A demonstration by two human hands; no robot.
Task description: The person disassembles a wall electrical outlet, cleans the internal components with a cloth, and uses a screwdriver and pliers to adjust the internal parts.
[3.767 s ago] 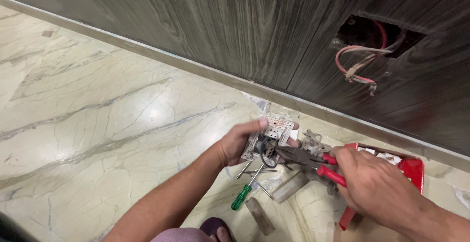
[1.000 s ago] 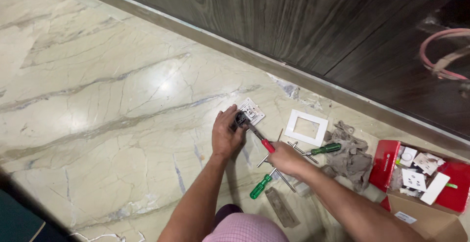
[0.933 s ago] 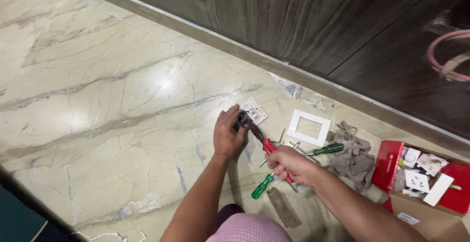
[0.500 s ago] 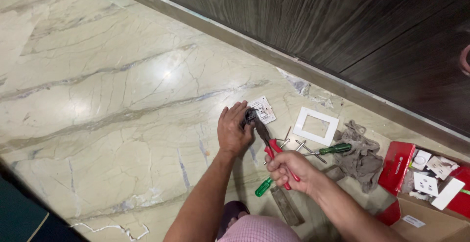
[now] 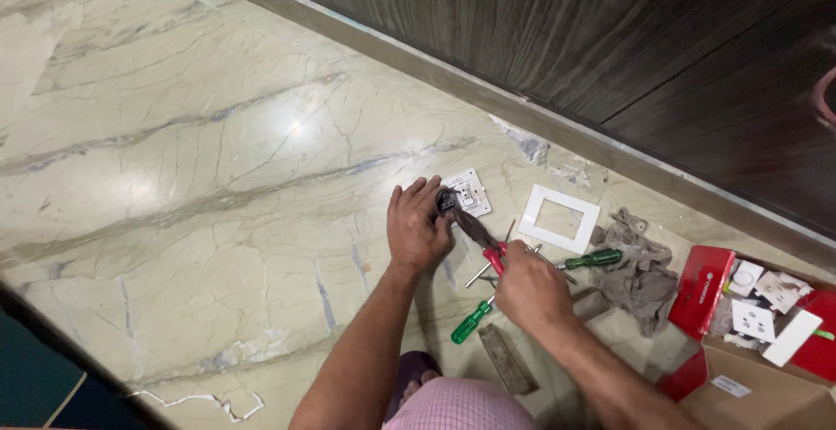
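Observation:
My left hand (image 5: 418,225) presses down on a white switch module (image 5: 468,193) lying on the marble floor. Red-handled pliers (image 5: 475,230) are gripped in my right hand (image 5: 531,291), their jaws at the module next to my left fingers. Two green-handled screwdrivers lie close by, one (image 5: 472,321) under my right hand, the other (image 5: 592,260) to its right. A white rectangular cover frame (image 5: 561,218) lies flat just beyond the pliers.
A grey rag (image 5: 640,269) lies right of the frame. A red box (image 5: 723,291) with white switch parts and a cardboard box (image 5: 758,391) stand at the right. A dark wood-panelled wall (image 5: 557,38) with a skirting runs along the back. A small flat bar (image 5: 505,359) lies near my knee.
The view has swung left and down, so the wall opening with wires has left the picture. My hands came down from holding the module up and now work it on the floor.

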